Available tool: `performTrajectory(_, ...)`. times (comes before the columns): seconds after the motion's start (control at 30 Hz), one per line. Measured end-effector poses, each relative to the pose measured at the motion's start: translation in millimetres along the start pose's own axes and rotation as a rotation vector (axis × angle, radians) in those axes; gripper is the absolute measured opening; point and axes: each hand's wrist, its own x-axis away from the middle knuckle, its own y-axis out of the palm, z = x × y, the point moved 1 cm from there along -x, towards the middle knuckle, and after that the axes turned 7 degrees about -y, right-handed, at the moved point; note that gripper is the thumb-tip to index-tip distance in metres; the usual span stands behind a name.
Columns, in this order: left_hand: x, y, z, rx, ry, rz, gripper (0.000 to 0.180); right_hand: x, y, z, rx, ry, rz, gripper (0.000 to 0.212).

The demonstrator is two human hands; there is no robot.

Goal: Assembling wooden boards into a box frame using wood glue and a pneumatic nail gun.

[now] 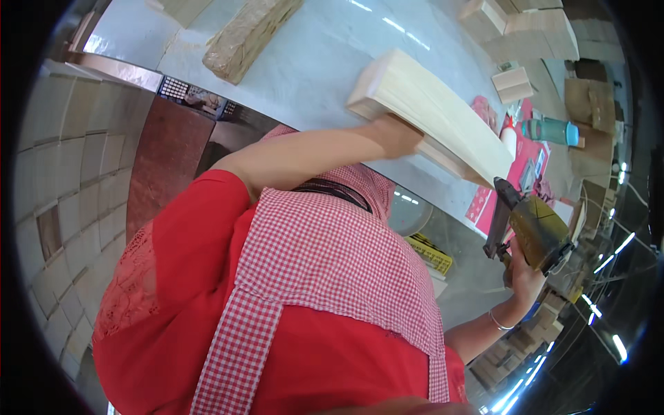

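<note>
My left hand (400, 135) is at the near side of a long pale wooden piece (429, 104), box-like and tilted over the table. Its fingers are mostly hidden against the wood, which it appears to grip. In my right hand (527, 277) is a nail gun (538, 232) with a dark, yellowish body, the fingers wrapped round its handle. The gun's nose is at the right end of the wooden piece; whether it touches cannot be made out.
On the pale table (304, 76) lies a brown-wrapped long bundle (245, 41). To the right are a teal bottle (550, 131), a white bottle with a red top (508, 138), pink papers (529, 155) and small wooden blocks (513, 84). Stacked wooden pieces (76, 166) line the left.
</note>
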Motion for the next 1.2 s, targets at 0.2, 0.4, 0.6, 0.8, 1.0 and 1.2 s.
performTrajectory(0.2, 71.3, -66.8, -7.0, 0.193, 0.297, -0.285, 0.039, -27.3, 3.8, -13.0, 0.022, 0.174, -0.087, 0.039)
performTrajectory(0.4, 74.9, -141.6, -52.6, 0.436, -0.081, 0.08, 0.069, -57.6, 19.5, -25.2, 0.109, -0.028, -0.125, 0.021)
performTrajectory(0.6, 34.4, -137.5, -61.5, 0.53, 0.003, 0.141, 0.095, -79.5, 14.8, -18.5, 0.107, 0.194, 0.009, 0.024)
performTrajectory(0.8, 18.8, -125.9, -58.9, 0.571, 0.059, 0.036, 0.099, -75.2, 3.7, 50.1, 0.23, 0.295, 0.062, 0.024)
performTrajectory(1.0, 15.2, -123.2, -57.6, 0.619, 0.081, 0.035, 0.098, -49.0, 8.5, 69.9, 0.121, 0.374, -0.049, 0.026)
performTrajectory(1.2, 13.4, -119.3, -64.5, 0.65, 0.058, -0.001, 0.099, -41.2, 15.9, 60.7, 0.064, 0.346, -0.039, 0.022)
